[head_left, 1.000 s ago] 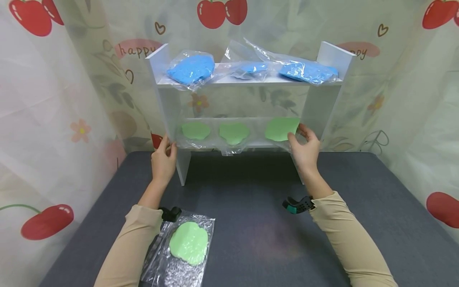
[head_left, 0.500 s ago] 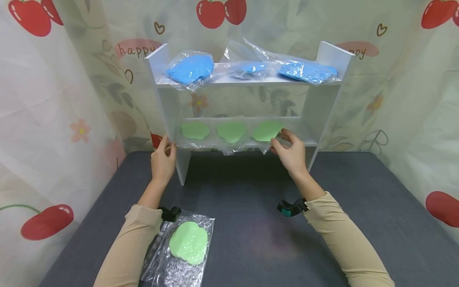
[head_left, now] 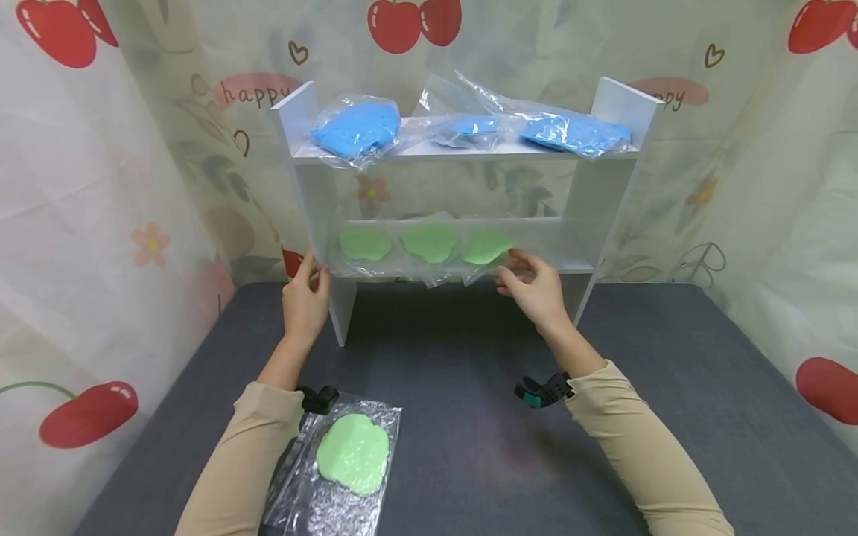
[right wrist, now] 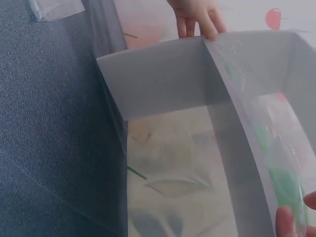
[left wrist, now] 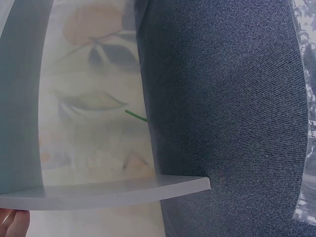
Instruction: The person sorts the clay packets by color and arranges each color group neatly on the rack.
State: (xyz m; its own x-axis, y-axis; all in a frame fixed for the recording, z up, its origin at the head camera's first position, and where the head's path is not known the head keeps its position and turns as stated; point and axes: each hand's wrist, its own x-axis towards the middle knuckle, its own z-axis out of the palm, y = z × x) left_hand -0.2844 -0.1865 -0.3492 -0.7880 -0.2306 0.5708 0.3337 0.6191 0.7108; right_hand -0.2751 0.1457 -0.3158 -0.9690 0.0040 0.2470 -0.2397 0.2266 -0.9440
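Note:
A white shelf unit point(head_left: 429, 155) stands on the table. My left hand point(head_left: 305, 298) grips the edge of its left side panel; in the right wrist view that hand point(right wrist: 195, 17) has fingers on both sides of the panel. Three clear bags, each with a flat green clay-like lump, lie side by side on the lower shelf: left bag point(head_left: 365, 243), middle bag point(head_left: 430, 243) and right bag point(head_left: 484, 246). My right hand point(head_left: 536, 290) pinches the right bag by its right end. In the right wrist view, thumb and fingers point(right wrist: 285, 222) stand around this bag point(right wrist: 286, 185).
On the top shelf lie clear bags with blue lumps: a left one point(head_left: 358, 129), a middle one point(head_left: 474, 126) and a right one point(head_left: 575, 134). Another bag with a green lump point(head_left: 353, 454) lies on the dark table point(head_left: 469, 417), beside my left forearm. A patterned curtain point(head_left: 167, 246) surrounds the table.
My right hand has moved left along the lower shelf, bringing the right green bag close to the middle one. The middle bag has shifted slightly left. My left hand has stayed in place.

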